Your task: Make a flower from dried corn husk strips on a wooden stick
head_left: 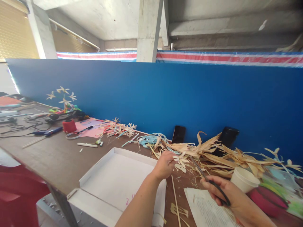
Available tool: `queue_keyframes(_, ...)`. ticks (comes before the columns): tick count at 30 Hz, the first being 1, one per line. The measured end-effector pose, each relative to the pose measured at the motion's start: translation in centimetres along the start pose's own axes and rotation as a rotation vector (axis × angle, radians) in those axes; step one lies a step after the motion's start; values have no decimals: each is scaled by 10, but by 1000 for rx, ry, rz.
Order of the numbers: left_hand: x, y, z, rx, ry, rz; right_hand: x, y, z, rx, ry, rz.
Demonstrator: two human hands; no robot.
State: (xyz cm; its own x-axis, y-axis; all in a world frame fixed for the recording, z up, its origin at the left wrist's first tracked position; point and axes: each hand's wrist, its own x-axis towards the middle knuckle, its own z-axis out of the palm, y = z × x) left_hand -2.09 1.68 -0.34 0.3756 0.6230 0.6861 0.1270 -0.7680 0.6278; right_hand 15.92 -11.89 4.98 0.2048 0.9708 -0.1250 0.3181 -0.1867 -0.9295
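My left hand (164, 164) is closed in a pinch on a pale corn husk flower (179, 159) with narrow pointed petals. Its fingertips are partly hidden behind the hand. To the right, my right hand (221, 190) grips a pair of scissors (200, 169) with black handles. The blades point up and left, toward the flower and the loose husk around it. Beyond both hands lies a heap of dry tan corn husks (210, 149). Small cut scraps are scattered on the brown table between my hands.
An open white cardboard box (118, 173) lies left of my arm. A printed paper (205, 205), a white cup (245, 179) and a pink round container (268, 200) sit by my right hand. A phone (178, 134) leans on the blue partition (142, 94). Red thread (69, 126) stands farther left.
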Motion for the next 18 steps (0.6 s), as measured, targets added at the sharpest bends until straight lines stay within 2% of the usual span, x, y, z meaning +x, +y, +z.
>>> queue_keyframes(5, 0, 2, -1, -2, -1, -6, 1, 0, -2, -23, -63, 14)
queue_keyframes(12, 1, 6, -2, -12, -1, -52, 1, 0, 2, -15, -20, 22)
queue_keyframes(18, 0, 4, 0, -37, 1, -83, 7, 2, 5, 54, -86, 80)
